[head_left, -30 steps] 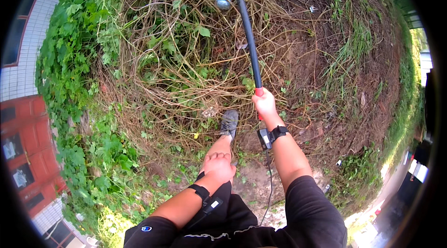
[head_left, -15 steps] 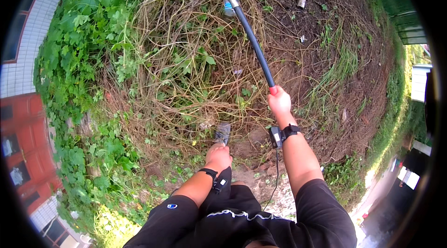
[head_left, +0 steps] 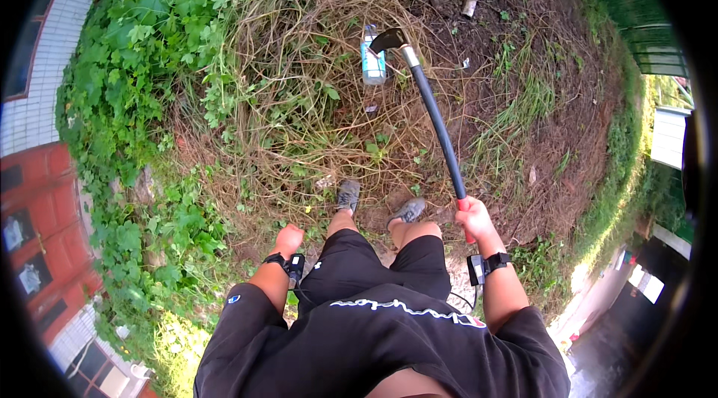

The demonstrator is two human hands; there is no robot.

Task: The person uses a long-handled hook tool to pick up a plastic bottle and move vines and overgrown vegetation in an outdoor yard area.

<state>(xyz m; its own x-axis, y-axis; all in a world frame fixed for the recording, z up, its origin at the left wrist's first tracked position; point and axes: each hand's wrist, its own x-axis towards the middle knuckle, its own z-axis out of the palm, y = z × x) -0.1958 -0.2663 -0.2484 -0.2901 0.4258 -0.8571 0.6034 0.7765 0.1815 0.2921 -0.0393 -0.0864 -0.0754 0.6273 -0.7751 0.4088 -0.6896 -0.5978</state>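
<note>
Dry vines (head_left: pixel 299 24) sprawled beyond the fingers (head_left: pixel 467 213), under a sickle (head_left: pixel 433 110).
Its blade (head_left: pixel 387 40) hung by a bottle (head_left: pixel 373 69) ahead of the right hand (head_left: pixel 476 219), which gripped it low, likely for reach; the left hand (head_left: pixel 289 238) made an empty-looking fist.

The right grip (head_left: pixel 473 216) hid part of the red handle (head_left: pixel 470 237), the sickle blade (head_left: pixel 387 40) some of the bottle (head_left: pixel 373 71); whether blade and bottle touched was unclear. The left grip (head_left: pixel 289 236) had its fingertips out of sight. The view's edge cut off the red door (head_left: pixel 49 206); a white scrap (head_left: pixel 465 63) was too small to identify.
</note>
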